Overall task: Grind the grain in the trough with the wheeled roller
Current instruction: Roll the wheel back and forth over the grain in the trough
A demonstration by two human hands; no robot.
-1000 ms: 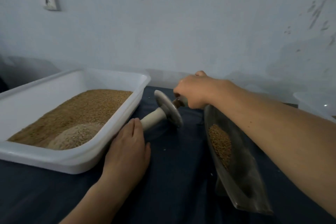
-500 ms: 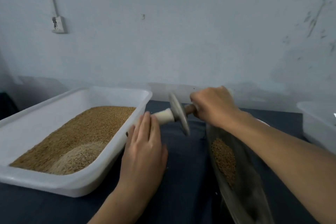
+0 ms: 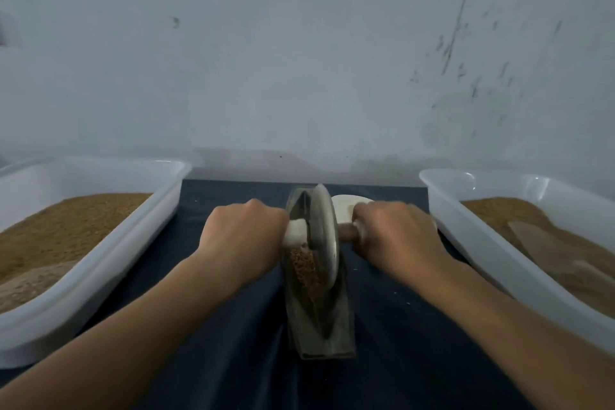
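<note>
A person's 2 bare hands hold a wheeled roller [image 3: 324, 236] standing on edge in a narrow dark trough [image 3: 319, 326]. The left hand [image 3: 244, 236] is wrapped around the pale handle just to the left of the disc. The right hand [image 3: 397, 233] is wrapped around the brown handle just to its right. Both are closed firmly on the axle, knuckles up.

The disc sits midway between the 2 grips, equally near each hand. The axle runs crosswise from one grip to the other. The trough's long axis crosses it at a right angle, running from the person's body straight away toward the wall. The disc stands in the far half of the trough. The brown grain [image 3: 304, 271] lies in the trough just below the grips and a little nearer the body, against the disc's left face. Judging from this, rolling toward the body would carry the disc over the grain.

The fingertips are hidden under the handles. The disc hides where its rim meets the trough floor, and any grain on its right side. A pale round thing [image 3: 346, 203] just beyond the right hand cannot be identified. White trays of grain, one outside the left grip [image 3: 133, 243] and one outside the right [image 3: 466, 243], are cut off by the frame edges.
</note>
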